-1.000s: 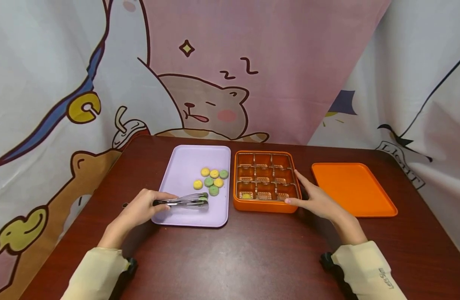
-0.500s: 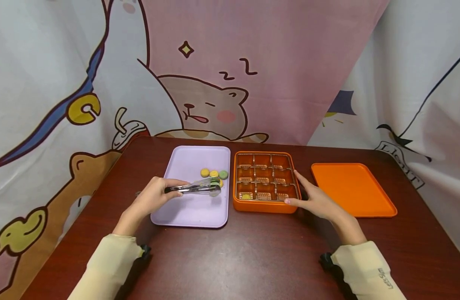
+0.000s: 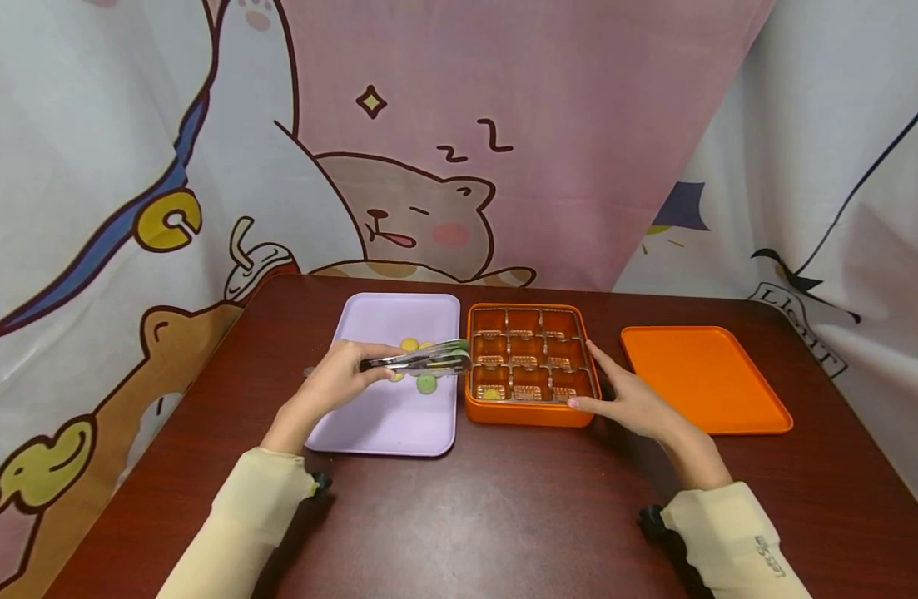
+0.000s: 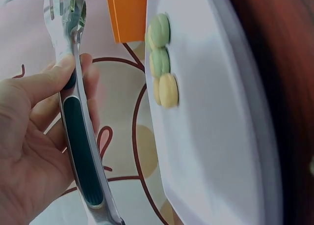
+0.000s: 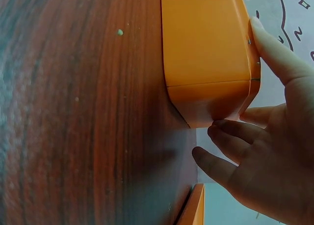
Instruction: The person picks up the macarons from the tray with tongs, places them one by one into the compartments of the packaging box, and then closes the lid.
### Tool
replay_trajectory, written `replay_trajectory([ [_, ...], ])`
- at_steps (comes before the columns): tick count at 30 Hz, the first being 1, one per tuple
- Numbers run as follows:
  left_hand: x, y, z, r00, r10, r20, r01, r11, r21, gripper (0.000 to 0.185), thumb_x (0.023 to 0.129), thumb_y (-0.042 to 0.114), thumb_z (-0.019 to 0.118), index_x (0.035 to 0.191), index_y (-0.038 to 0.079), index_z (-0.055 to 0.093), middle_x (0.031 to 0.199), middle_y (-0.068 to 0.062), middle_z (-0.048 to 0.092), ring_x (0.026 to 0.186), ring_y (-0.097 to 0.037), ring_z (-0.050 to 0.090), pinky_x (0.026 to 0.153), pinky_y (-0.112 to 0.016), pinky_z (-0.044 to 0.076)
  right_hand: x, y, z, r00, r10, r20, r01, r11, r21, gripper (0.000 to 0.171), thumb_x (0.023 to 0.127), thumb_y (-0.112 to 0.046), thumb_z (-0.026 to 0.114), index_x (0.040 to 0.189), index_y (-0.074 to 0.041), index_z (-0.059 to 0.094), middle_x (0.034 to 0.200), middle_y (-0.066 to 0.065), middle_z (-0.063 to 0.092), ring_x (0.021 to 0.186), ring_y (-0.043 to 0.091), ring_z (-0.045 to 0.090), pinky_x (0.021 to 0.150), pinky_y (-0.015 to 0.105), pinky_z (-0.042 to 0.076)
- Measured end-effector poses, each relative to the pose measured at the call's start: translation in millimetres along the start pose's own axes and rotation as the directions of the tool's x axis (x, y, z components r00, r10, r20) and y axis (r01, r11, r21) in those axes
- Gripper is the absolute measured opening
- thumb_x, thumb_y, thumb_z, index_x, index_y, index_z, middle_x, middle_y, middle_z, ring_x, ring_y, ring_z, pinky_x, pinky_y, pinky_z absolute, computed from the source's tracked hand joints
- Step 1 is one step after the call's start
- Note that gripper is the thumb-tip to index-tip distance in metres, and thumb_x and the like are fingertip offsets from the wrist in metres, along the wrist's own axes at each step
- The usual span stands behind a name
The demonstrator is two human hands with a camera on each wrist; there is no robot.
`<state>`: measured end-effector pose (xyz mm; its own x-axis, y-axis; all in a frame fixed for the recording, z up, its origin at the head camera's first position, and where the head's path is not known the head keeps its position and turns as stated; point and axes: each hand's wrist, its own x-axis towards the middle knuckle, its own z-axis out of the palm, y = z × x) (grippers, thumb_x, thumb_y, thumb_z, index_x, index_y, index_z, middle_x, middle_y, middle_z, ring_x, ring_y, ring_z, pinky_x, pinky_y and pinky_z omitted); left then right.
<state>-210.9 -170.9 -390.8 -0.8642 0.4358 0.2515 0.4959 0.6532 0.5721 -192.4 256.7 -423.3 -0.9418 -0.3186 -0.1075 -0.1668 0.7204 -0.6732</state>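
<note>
Tongs: metal with dark grip pads, lying level above the far part of the lilac tray, their tips reaching toward the near-left edge of the orange box; a green piece seems to be sitting between the tips, though the head view is too small to be sure.
Left hand: curling its fingers and thumb round the tongs' handles, thumb pressing on one dark pad, as the left wrist view is showing.
Right hand: lying open against the right side of the orange box, straight index finger along its wall, thumb touching the near right corner, gripping nothing.
Orange box: standing on the brown table just right of the lilac tray, its nine compartments showing gold liners; a yellow piece is sitting in the near-left compartment.
Sweets on the tray: small round yellow and green pieces clustering near the tray's right edge, partly hidden under the tongs.
Orange lid: lying flat, well to the right of the box.
</note>
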Motion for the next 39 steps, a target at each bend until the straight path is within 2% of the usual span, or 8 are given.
replay_trajectory([
  [5, 8.3, 6.3, 6.4, 1.0, 0.006, 0.005, -0.006, 1.0, -0.005, 0.032, 0.078, 0.01, 0.075, 0.11, 0.014, 0.072, 0.101, -0.006, 0.071, 0.052, -0.004, 0.04, 0.047, -0.021, 0.033, -0.1, -0.5, -0.8, 1.0, 0.006, 0.001, -0.005, 1.0, -0.002, 0.101, 0.083, -0.051, 0.065, 0.153, -0.018, -0.001, 0.156, 0.02, 0.01, 0.137, 0.048, 0.018, 0.1, 0.068, 0.021],
  [10, 15.9, 12.0, 12.7, 1.0, 0.013, 0.016, -0.012, 1.0, -0.027, 0.031, 0.08, 0.011, 0.074, 0.111, 0.013, 0.071, 0.111, -0.009, 0.069, 0.054, -0.005, 0.045, 0.047, -0.02, 0.037, 0.0, -0.4, -0.9, 1.0, 0.004, 0.0, -0.004, 1.0, -0.002, 0.101, 0.083, -0.051, 0.065, 0.153, -0.017, -0.001, 0.156, 0.021, 0.011, 0.137, 0.048, 0.018, 0.101, 0.068, 0.021],
  [16, 23.2, 16.8, 20.6, 0.999, 0.008, 0.036, -0.007, 0.999, -0.034, 0.032, 0.08, 0.012, 0.074, 0.112, 0.016, 0.071, 0.107, -0.006, 0.07, 0.057, -0.009, 0.045, 0.049, -0.021, 0.035, -0.2, -0.8, -0.8, 1.0, 0.006, 0.0, -0.006, 1.0, 0.005, 0.101, 0.083, -0.05, 0.065, 0.153, -0.017, 0.0, 0.156, 0.021, 0.011, 0.137, 0.048, 0.018, 0.101, 0.068, 0.021],
  [21, 28.0, 21.1, 27.5, 0.999, 0.04, 0.033, -0.04, 0.999, -0.024, 0.033, 0.079, 0.011, 0.074, 0.111, 0.015, 0.071, 0.104, -0.005, 0.071, 0.067, -0.01, 0.052, 0.056, -0.022, 0.039, -0.5, -1.5, -1.1, 1.0, 0.005, 0.0, -0.005, 1.0, 0.01, 0.101, 0.083, -0.049, 0.066, 0.153, -0.017, 0.0, 0.156, 0.022, 0.011, 0.137, 0.048, 0.018, 0.1, 0.068, 0.022],
  [28, 34.2, 28.5, 35.8, 0.998, 0.032, 0.055, -0.03, 0.999, -0.03, 0.033, 0.08, 0.012, 0.074, 0.113, 0.016, 0.071, 0.106, -0.005, 0.071, 0.055, -0.009, 0.045, 0.051, -0.021, 0.035, -0.2, -1.4, -1.1, 1.0, -0.003, -0.003, 0.003, 1.0, 0.016, 0.101, 0.084, -0.048, 0.066, 0.153, -0.016, 0.0, 0.155, 0.022, 0.012, 0.137, 0.048, 0.018, 0.101, 0.067, 0.022],
  [34, 36.5, 31.6, 41.6, 0.994, 0.016, 0.104, -0.009, 0.998, -0.068, 0.034, 0.083, 0.013, 0.071, 0.116, 0.018, 0.069, 0.1, -0.004, 0.072, 0.063, -0.017, 0.065, 0.053, -0.021, 0.039, -0.2, -1.8, -1.2, 1.0, 0.0, 0.0, 0.0, 1.0, 0.014, 0.101, 0.084, -0.049, 0.066, 0.153, -0.016, 0.0, 0.155, 0.022, 0.012, 0.137, 0.048, 0.018, 0.101, 0.067, 0.022],
  [36, 37.5, 31.7, 43.9, 0.993, 0.023, 0.113, -0.014, 0.997, -0.074, 0.034, 0.083, 0.013, 0.07, 0.117, 0.018, 0.069, 0.102, -0.004, 0.072, 0.063, -0.019, 0.066, 0.053, -0.021, 0.04, -0.3, -2.0, -1.3, 1.0, 0.002, 0.001, -0.002, 1.0, 0.011, 0.101, 0.084, -0.049, 0.066, 0.153, -0.016, 0.0, 0.156, 0.022, 0.011, 0.137, 0.048, 0.018, 0.101, 0.067, 0.022],
  [39, 39.0, 31.8, 47.5, 0.993, 0.051, 0.103, -0.046, 0.998, -0.051, 0.033, 0.083, 0.013, 0.071, 0.115, 0.018, 0.069, 0.108, -0.003, 0.07, 0.068, -0.013, 0.064, 0.058, -0.021, 0.041, -0.6, -2.2, -1.1, 1.0, 0.002, 0.002, -0.002, 1.0, 0.007, 0.101, 0.084, -0.049, 0.065, 0.153, -0.017, -0.001, 0.156, 0.022, 0.011, 0.137, 0.048, 0.018, 0.101, 0.067, 0.022],
])
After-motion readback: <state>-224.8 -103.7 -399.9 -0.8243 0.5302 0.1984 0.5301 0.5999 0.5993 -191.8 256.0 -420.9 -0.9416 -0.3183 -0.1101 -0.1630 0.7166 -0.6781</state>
